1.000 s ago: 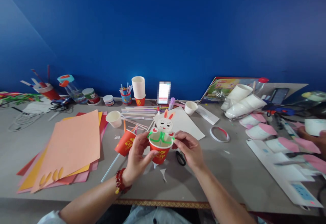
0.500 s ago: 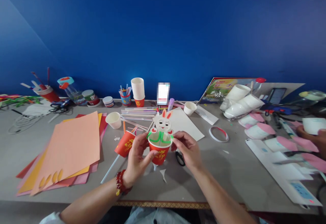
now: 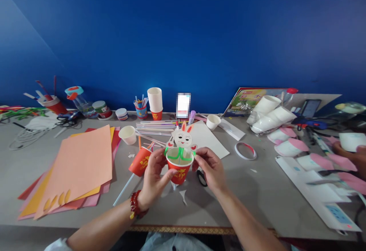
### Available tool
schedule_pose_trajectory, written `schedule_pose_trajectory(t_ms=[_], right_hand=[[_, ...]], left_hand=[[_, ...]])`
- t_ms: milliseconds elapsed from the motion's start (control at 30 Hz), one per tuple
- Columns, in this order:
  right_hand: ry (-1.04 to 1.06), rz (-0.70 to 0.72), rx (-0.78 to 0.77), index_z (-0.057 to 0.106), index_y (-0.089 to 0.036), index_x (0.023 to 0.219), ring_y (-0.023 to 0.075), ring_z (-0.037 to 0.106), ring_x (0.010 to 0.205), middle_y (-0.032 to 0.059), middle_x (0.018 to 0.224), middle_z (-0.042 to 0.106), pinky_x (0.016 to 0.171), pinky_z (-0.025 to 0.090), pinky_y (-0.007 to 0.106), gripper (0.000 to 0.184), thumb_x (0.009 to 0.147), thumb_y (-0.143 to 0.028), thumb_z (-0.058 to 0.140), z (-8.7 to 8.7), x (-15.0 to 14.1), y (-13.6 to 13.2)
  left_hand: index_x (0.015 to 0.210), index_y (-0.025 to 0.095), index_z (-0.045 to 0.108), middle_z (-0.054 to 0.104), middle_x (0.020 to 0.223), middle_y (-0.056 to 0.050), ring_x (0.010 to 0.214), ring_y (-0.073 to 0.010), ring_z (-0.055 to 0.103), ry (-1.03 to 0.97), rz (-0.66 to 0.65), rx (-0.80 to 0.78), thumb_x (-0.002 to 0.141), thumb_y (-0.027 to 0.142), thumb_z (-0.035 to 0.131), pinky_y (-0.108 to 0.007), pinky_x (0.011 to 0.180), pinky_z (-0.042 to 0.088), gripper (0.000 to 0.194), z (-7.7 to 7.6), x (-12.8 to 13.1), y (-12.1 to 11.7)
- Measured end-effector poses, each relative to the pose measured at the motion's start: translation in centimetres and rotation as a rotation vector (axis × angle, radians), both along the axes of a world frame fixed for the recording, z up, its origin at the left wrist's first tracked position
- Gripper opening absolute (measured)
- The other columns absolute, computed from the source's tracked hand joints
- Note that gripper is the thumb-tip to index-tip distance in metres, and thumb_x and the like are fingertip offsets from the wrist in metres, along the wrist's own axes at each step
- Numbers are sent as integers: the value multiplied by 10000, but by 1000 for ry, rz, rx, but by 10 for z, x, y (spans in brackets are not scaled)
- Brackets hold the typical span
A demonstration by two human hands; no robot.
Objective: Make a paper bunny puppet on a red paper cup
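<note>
A red paper cup (image 3: 179, 173) with yellow lettering stands upright between my hands, above the table. My left hand (image 3: 158, 171) is closed round its left side, thumb across the front. My right hand (image 3: 210, 167) is closed at the right rim, fingertips pinched close to the end of a green straw; how much they grip of the straw is hard to see. Bent green straws (image 3: 180, 154) lie across the cup's mouth. Behind the rim rises a paper rabbit (image 3: 183, 138) with orange-pink ears and a paw with a red patch on each side. A white straw end shows beneath the cup.
Left of the cup lie another red cup (image 3: 140, 161) with straws and a stack of coloured paper (image 3: 82, 163). Scissors (image 3: 202, 178) lie partly behind my right hand. A tape roll (image 3: 246, 150) is farther right. Another person's hand (image 3: 345, 152) holds a white cup at the right edge.
The rabbit's paws have swung slightly outward from its head, and the green straw ends have shifted with them. Both my hands stay in nearly the same place on the cup.
</note>
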State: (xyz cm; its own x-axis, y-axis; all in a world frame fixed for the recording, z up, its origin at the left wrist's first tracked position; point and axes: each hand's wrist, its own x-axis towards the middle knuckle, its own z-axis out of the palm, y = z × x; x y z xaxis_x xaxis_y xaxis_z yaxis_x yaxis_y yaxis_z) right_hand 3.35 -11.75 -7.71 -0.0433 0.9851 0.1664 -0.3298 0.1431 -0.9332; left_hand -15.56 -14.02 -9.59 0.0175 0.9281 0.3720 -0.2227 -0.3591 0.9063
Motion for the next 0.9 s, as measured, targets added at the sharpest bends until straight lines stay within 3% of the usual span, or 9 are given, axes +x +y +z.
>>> schedule_pose_trajectory(t_ms=[267, 533, 667, 767, 833, 900], right_hand=[[95, 55, 46, 648, -238, 960, 123, 619, 641, 12, 893, 651, 505, 516, 217, 139, 860, -322, 695, -2, 2, -2], [-12, 74, -8, 646, -232, 963, 108, 586, 567, -4, 798, 663, 525, 490, 223, 114, 876, -305, 658, -5, 2, 2], [-265, 124, -94, 659, -195, 903, 106, 585, 575, 4, 771, 674, 561, 488, 222, 167, 859, -355, 676, 11, 14, 2], [-528, 155, -81, 669, -190, 893, 144, 626, 653, 21, 818, 680, 590, 515, 246, 232, 858, -419, 662, 20, 45, 2], [-755, 4, -7, 672, -203, 900, 172, 651, 695, 29, 821, 693, 627, 521, 270, 233, 874, -430, 627, 19, 79, 3], [-1049, -259, 40, 669, -217, 936, 193, 667, 717, 46, 859, 719, 668, 512, 298, 215, 884, -412, 595, 11, 118, 6]], left_hand=[[1400, 373, 402, 542, 1386, -87, 1256, -257, 554, -57, 40, 61, 799, 205, 767, -425, 1055, 450, 724, -4, -2, 2], [1417, 373, 411, 523, 1427, -82, 1278, -257, 547, -60, 49, 65, 821, 229, 747, -385, 1055, 461, 699, -2, -7, 6], [1414, 303, 434, 533, 1412, -108, 1262, -277, 555, -108, 52, -92, 833, 316, 729, -397, 1029, 482, 652, 3, -9, 8], [1389, 290, 451, 603, 1308, -94, 1197, -255, 593, -154, 48, -297, 854, 383, 698, -359, 941, 528, 597, 9, -11, 12], [1380, 289, 456, 629, 1246, -80, 1124, -234, 625, -171, 34, -410, 852, 418, 692, -319, 860, 551, 592, 12, -12, 14], [1368, 298, 464, 638, 1195, -57, 1054, -205, 642, -179, 30, -469, 839, 434, 705, -276, 795, 553, 597, 14, -13, 16]])
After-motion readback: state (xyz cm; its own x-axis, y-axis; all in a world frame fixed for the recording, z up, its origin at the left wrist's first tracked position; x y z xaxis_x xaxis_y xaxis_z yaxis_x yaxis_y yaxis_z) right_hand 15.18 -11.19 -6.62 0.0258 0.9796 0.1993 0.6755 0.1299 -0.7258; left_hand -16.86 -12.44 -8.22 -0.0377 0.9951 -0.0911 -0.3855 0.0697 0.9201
